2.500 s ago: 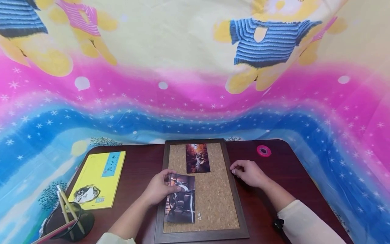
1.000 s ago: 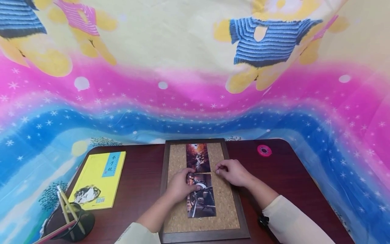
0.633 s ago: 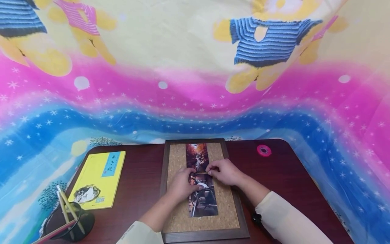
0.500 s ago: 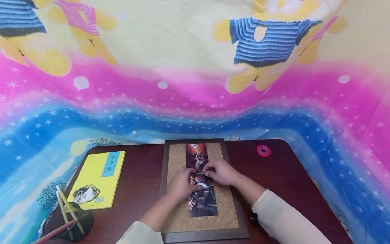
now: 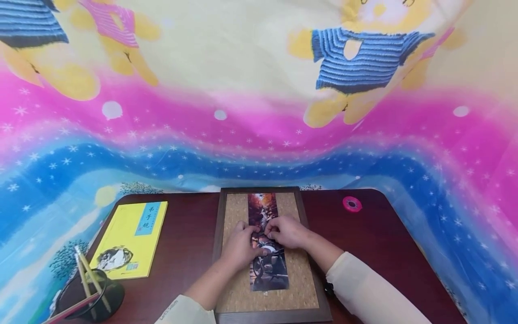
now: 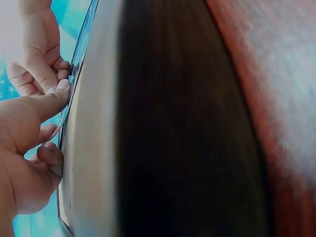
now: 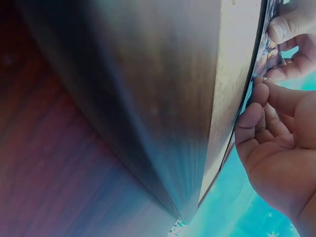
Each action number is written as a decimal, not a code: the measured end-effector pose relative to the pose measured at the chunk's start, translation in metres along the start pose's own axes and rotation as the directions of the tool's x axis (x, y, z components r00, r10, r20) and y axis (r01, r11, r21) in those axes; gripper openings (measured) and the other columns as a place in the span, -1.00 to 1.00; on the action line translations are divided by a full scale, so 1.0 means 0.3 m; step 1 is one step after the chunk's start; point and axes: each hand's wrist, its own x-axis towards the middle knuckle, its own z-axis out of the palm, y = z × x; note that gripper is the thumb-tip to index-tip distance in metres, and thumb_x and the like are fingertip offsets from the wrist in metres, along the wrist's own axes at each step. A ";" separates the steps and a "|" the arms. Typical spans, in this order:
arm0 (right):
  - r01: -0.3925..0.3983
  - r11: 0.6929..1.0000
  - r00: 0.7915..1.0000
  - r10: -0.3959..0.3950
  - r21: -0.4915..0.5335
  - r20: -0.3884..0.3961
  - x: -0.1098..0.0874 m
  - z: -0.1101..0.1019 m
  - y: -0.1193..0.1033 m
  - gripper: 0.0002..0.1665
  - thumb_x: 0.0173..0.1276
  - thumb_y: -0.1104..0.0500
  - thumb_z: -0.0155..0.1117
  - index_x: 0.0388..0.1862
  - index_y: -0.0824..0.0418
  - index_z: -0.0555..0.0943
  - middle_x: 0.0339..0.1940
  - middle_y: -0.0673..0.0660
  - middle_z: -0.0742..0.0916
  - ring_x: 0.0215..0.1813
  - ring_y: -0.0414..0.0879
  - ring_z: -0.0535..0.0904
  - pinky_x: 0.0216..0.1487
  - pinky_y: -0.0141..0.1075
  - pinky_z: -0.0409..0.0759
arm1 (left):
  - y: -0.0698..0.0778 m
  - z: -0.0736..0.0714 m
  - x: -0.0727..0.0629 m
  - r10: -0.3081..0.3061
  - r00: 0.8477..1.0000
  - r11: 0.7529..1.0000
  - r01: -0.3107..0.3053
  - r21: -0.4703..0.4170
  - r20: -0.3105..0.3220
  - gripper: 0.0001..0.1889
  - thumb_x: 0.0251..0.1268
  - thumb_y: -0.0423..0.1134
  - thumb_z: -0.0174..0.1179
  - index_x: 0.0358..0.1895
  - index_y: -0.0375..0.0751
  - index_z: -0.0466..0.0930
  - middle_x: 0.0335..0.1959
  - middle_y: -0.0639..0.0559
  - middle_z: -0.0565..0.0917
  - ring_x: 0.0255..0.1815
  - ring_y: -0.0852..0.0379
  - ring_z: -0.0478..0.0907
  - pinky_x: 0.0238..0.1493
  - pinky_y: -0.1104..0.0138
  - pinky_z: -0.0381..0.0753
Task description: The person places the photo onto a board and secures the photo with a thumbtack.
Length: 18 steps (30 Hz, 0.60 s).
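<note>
A cork board point(image 5: 301, 274) in a dark wooden frame lies on the table. Near its top is a photo of an autumn stream point(image 5: 261, 208), with a small dark spot at its upper edge. Just below, a motorcycle photo point(image 5: 273, 272) lies with its top against or slightly over the stream photo's lower end. My left hand point(image 5: 239, 247) holds the motorcycle photo by its upper left part, thumb on its face. At the photo's top edge my right hand point(image 5: 288, 231) pinches something tiny between thumb and forefinger; the fingertips point(image 7: 261, 91) mostly hide it.
A yellow book point(image 5: 129, 240) lies on the left. In front of it stands a black mesh pen cup point(image 5: 115, 294) with pencils. A pink ring-shaped item point(image 5: 352, 204) sits at the back right. Printed cloth point(image 5: 259, 144) hangs behind the dark red table point(image 5: 186, 225).
The motorcycle photo has moved right and up, under the stream photo, with my left hand. My right hand has come from beyond the frame's right side to the photo's top edge.
</note>
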 end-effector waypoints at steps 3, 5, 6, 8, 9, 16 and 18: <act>0.013 1.000 1.000 -0.013 -0.016 0.010 0.009 0.006 -0.001 -0.84 0.41 0.27 0.38 -0.29 0.00 0.78 -0.38 -0.16 0.75 -0.35 -0.28 0.57 -0.23 -0.27 0.56 | -0.003 0.001 -0.005 -0.006 1.000 1.000 0.006 -0.015 -0.004 -0.27 -0.10 0.10 0.67 0.16 -0.18 0.69 -0.07 0.00 0.46 -0.13 0.10 0.50 -0.06 0.17 0.57; 0.014 1.000 1.000 -0.013 -0.024 0.022 0.014 -0.001 -0.004 -0.83 0.41 0.27 0.38 -0.28 0.00 0.80 -0.37 -0.16 0.76 -0.34 -0.27 0.58 -0.21 -0.25 0.56 | 0.001 -0.003 -0.004 -0.014 1.000 1.000 0.014 -0.026 -0.001 -0.28 -0.11 0.09 0.67 0.16 -0.18 0.69 -0.06 -0.01 0.45 -0.13 0.09 0.51 -0.06 0.17 0.57; 0.015 0.999 0.999 -0.014 -0.030 0.031 0.015 -0.004 -0.007 -0.83 0.41 0.27 0.38 -0.28 0.00 0.80 -0.36 -0.16 0.76 -0.33 -0.27 0.58 -0.20 -0.24 0.57 | 0.003 -0.005 -0.004 -0.020 1.000 0.999 0.020 -0.032 0.001 -0.28 -0.11 0.08 0.67 0.15 -0.18 0.69 -0.06 -0.01 0.45 -0.12 0.08 0.51 -0.06 0.17 0.57; 0.010 0.999 0.999 -0.008 -0.040 0.051 0.019 -0.009 -0.011 -0.83 0.43 0.25 0.37 -0.26 -0.02 0.81 -0.34 -0.17 0.77 -0.31 -0.27 0.59 -0.18 -0.23 0.57 | 0.005 -0.008 -0.004 -0.030 1.000 0.999 0.030 -0.042 0.007 -0.28 -0.11 0.07 0.68 0.15 -0.18 0.69 -0.06 -0.01 0.44 -0.13 0.08 0.51 -0.06 0.17 0.57; 0.008 0.999 0.998 -0.005 -0.043 0.062 0.021 -0.012 -0.013 -0.83 0.43 0.25 0.37 -0.26 -0.02 0.81 -0.33 -0.17 0.77 -0.30 -0.26 0.60 -0.17 -0.22 0.58 | 0.005 -0.009 -0.004 -0.034 0.999 0.998 0.034 -0.043 0.010 -0.29 -0.11 0.08 0.68 0.14 -0.18 0.69 -0.06 0.00 0.44 -0.13 0.09 0.51 -0.06 0.17 0.57; 0.016 0.994 0.994 -0.005 -0.105 0.110 0.040 -0.016 -0.026 -0.83 0.45 0.22 0.36 -0.29 -0.03 0.80 -0.31 -0.18 0.77 -0.26 -0.27 0.60 -0.09 -0.22 0.57 | -0.004 -0.006 0.001 -0.046 0.999 0.998 0.047 -0.036 0.021 -0.27 -0.12 0.13 0.67 0.13 -0.17 0.68 -0.08 0.02 0.44 -0.18 0.12 0.45 -0.10 0.19 0.53; 0.016 0.993 0.992 -0.001 -0.121 0.125 0.046 -0.018 -0.033 -0.84 0.45 0.21 0.37 -0.29 -0.03 0.80 -0.30 -0.18 0.77 -0.26 -0.26 0.59 -0.10 -0.22 0.57 | -0.006 -0.004 0.001 -0.047 0.999 0.998 0.047 -0.029 0.021 -0.27 -0.13 0.14 0.67 0.11 -0.18 0.67 -0.09 0.03 0.44 -0.20 0.12 0.44 -0.13 0.20 0.52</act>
